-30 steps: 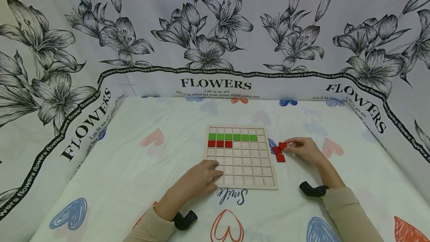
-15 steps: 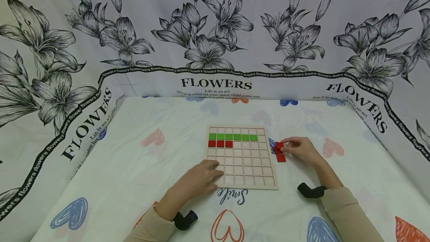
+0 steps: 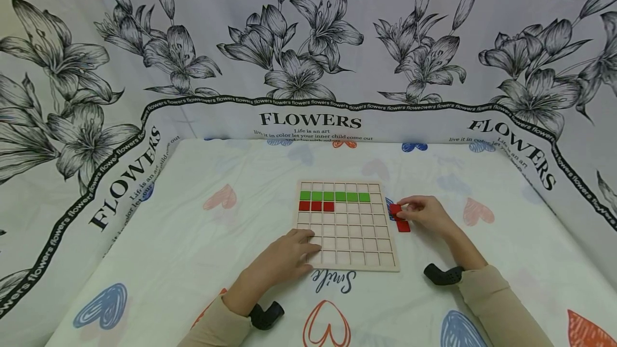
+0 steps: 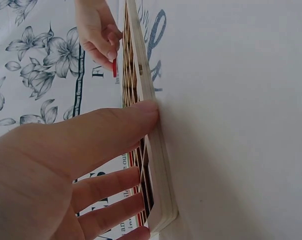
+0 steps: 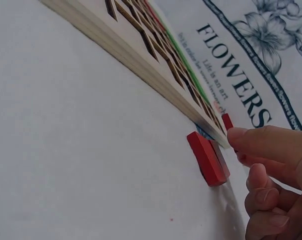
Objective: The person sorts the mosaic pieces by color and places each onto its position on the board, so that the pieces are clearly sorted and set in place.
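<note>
A pale wooden grid board [image 3: 355, 231] lies flat on the cloth. Six-odd green tiles [image 3: 335, 196] fill most of one row, and three red tiles [image 3: 316, 206] start the row nearer me. My left hand [image 3: 281, 257] rests on the board's near left corner; in the left wrist view its thumb [image 4: 116, 127] touches the edge and the fingers lie extended over the cells. Just right of the board, my right hand [image 3: 426, 213] pinches a red tile [image 5: 227, 120] between thumb and finger. Below that hand, red tiles [image 5: 209, 159] lie on the cloth, partly overlapping in the right wrist view.
The white tablecloth [image 3: 193, 261] has printed hearts and lettering. A floral curtain [image 3: 308, 58] hangs behind and at both sides. Black curved devices [image 3: 443, 273] sit at both wrists.
My right hand has moved slightly left over the loose red tiles, with a red tile pinched in its fingers. The left hand and the board have stayed put.
</note>
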A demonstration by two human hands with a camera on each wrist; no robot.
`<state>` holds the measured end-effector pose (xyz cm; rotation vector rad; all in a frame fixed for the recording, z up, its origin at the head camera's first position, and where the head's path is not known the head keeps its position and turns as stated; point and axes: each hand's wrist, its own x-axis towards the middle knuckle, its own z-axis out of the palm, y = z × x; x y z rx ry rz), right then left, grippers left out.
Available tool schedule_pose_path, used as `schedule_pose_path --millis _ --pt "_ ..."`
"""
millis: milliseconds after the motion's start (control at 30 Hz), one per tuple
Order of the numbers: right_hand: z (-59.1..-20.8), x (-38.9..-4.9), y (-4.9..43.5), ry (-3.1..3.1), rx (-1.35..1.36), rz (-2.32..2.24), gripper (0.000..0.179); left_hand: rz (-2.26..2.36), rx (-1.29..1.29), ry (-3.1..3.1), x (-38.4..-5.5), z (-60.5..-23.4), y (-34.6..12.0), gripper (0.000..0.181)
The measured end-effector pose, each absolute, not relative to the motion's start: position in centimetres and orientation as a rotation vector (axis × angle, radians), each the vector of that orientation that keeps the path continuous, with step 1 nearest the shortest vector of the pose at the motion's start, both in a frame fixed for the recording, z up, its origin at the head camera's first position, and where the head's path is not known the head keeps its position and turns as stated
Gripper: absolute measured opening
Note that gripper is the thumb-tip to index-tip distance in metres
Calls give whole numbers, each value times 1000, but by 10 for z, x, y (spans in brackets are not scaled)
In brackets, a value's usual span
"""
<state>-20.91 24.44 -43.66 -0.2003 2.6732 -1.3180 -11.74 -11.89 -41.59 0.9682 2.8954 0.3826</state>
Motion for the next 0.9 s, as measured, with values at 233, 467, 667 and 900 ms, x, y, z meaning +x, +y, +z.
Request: schedule_pose_path --millis 233,467,667,900 --pt "-436 -208 237 2681 -220 -1341 35 374 977 2903 -117 -416 -119 36" --pt "-436 -208 227 2689 -192 -1321 36 383 978 2901 -117 -415 -119 37" --pt "-435 -209 223 2683 -209 -1318 38 383 984 2903 -117 -415 -119 37" --pt "-435 -209 217 2672 -232 -1339 36 371 990 2907 -118 -417 -119 37"
